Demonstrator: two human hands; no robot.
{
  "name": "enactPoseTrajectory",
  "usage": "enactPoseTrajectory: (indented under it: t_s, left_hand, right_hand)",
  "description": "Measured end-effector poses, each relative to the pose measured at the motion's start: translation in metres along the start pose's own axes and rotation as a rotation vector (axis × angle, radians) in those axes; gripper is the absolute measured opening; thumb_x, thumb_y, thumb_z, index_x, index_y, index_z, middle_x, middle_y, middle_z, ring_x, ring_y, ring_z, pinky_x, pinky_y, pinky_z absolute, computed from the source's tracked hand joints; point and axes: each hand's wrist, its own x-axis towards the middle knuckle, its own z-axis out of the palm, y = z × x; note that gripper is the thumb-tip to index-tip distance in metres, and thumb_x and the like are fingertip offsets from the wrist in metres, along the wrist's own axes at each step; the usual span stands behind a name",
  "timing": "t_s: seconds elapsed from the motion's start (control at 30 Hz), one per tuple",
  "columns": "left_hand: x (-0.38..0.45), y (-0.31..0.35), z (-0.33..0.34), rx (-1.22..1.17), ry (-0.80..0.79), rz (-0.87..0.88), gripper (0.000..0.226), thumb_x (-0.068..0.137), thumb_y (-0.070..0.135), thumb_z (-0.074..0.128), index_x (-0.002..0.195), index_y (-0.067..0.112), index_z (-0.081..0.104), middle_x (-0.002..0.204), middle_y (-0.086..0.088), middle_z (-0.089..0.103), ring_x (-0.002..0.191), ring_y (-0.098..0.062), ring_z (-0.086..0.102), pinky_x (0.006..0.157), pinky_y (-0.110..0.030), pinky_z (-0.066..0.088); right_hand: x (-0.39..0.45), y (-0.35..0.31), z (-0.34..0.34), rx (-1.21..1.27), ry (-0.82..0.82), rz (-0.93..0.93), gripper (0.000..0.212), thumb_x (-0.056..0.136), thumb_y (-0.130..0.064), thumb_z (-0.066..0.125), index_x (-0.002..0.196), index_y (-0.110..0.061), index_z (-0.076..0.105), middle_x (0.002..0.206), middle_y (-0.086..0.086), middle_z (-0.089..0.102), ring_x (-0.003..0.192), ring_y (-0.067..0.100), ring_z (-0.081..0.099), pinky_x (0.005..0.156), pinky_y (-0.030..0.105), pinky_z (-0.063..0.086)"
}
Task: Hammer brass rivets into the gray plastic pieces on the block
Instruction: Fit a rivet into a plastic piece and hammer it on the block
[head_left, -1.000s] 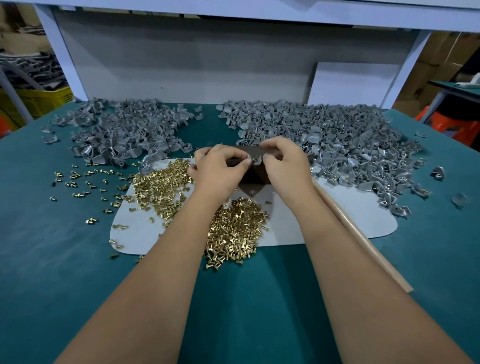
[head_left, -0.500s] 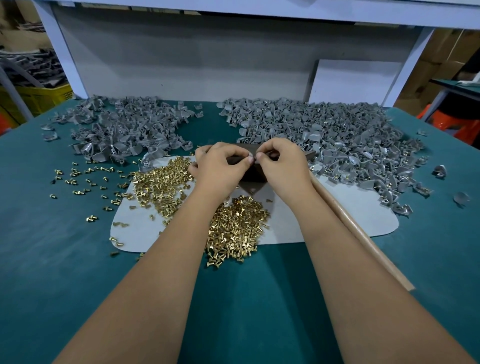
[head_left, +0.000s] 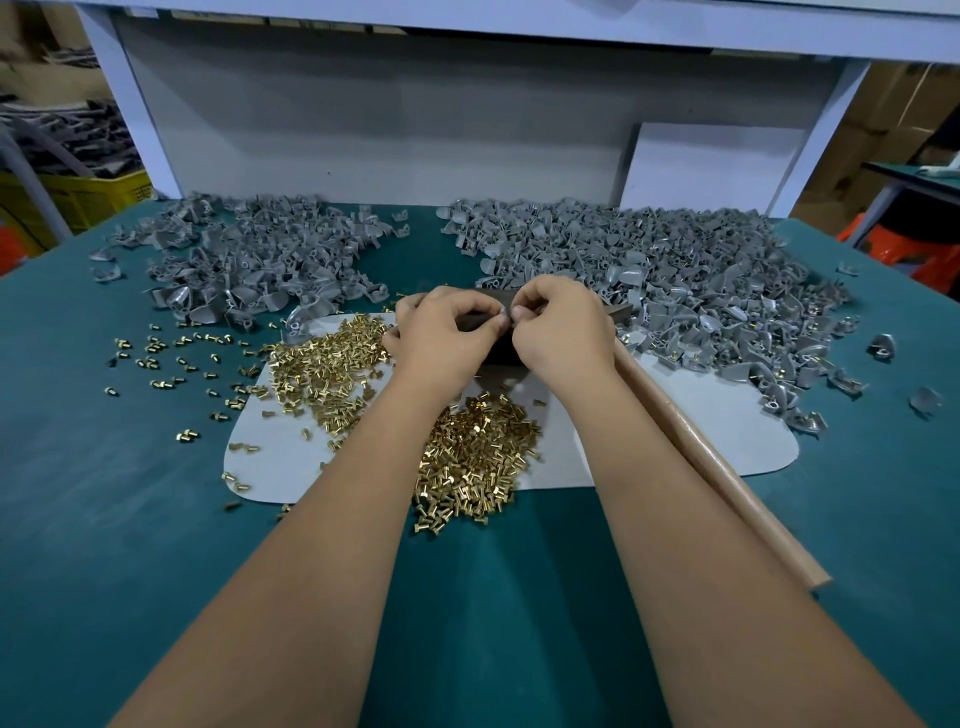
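Left hand (head_left: 445, 332) and right hand (head_left: 563, 332) meet fingertip to fingertip, pinching something small over the dark rectangular block (head_left: 618, 313); loose brass rivets (head_left: 478, 452) heaped at six o'clock, gray plastic pieces (head_left: 675, 270) at two.

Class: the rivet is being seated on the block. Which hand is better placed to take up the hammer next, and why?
Probably the right hand: the wooden hammer handle lies just beside its forearm. The left hand is over the dark block on the brass rivets' side, suited to steady the piece.

Brass rivets (head_left: 467, 457), gray pieces (head_left: 675, 270), teal table (head_left: 130, 519), seemingly dark-brown block (head_left: 498, 353)
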Motion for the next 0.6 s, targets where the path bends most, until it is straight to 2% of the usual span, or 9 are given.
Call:
enactPoseTrajectory:
  t_s: [0.07,0.2,0.3,0.4,0.47,0.6]
  left_hand:
    - [-0.001,0.0,0.0,0.006,-0.002,0.005,0.013,0.088,0.041,0.068,0.079,0.046,0.06,0.1,0.023,0.052,0.124,-0.018,0.032,0.086,-0.033,0.015]
    - [-0.002,0.0,-0.002,0.023,-0.013,0.014,0.008,0.089,0.043,0.066,0.083,0.045,0.061,0.103,0.023,0.052,0.123,-0.017,0.031,0.087,-0.034,0.017]
    - [-0.002,-0.001,-0.002,0.017,-0.024,0.006,0.007,0.09,0.042,0.066,0.084,0.044,0.062,0.105,0.023,0.053,0.124,-0.018,0.031,0.089,-0.035,0.017]
    - [-0.001,-0.001,-0.001,0.013,-0.029,0.001,0.008,0.09,0.042,0.065,0.083,0.044,0.063,0.106,0.023,0.053,0.124,-0.017,0.031,0.089,-0.034,0.016]
    - [-0.001,-0.001,-0.001,0.007,-0.025,0.007,0.01,0.09,0.042,0.065,0.081,0.045,0.062,0.105,0.023,0.053,0.124,-0.017,0.031,0.088,-0.033,0.015]
    - [0.0,-0.003,0.0,0.001,-0.009,0.019,0.012,0.089,0.042,0.067,0.079,0.046,0.062,0.103,0.023,0.054,0.117,-0.015,0.031,0.085,-0.034,0.017]
  right_hand:
    - [-0.002,0.0,0.0,-0.005,0.009,-0.022,0.022,0.086,-0.024,0.06,0.065,-0.029,0.054,0.087,-0.008,0.064,0.1,0.023,0.054,0.088,0.038,0.044]
    - [-0.006,0.004,0.003,0.013,-0.02,-0.096,0.015,0.093,-0.021,0.053,0.081,-0.029,0.057,0.1,-0.008,0.058,0.107,0.022,0.044,0.085,0.034,0.03]
    - [-0.007,0.007,0.0,0.294,-0.057,-0.043,0.022,0.097,-0.017,0.044,0.084,-0.026,0.059,0.101,-0.002,0.062,0.109,0.024,0.049,0.096,0.044,0.038]
    - [-0.008,0.007,-0.007,0.486,-0.058,0.036,0.026,0.099,-0.016,0.04,0.087,-0.025,0.061,0.092,-0.004,0.064,0.1,0.019,0.057,0.095,0.047,0.045]
    - [-0.008,0.007,-0.008,0.449,-0.073,0.016,0.023,0.097,-0.019,0.044,0.085,-0.027,0.062,0.09,-0.004,0.064,0.097,0.018,0.058,0.092,0.046,0.047]
    - [-0.005,0.005,-0.006,0.216,-0.078,-0.074,0.019,0.091,-0.024,0.057,0.074,-0.033,0.056,0.087,-0.008,0.065,0.1,0.023,0.056,0.093,0.046,0.044]
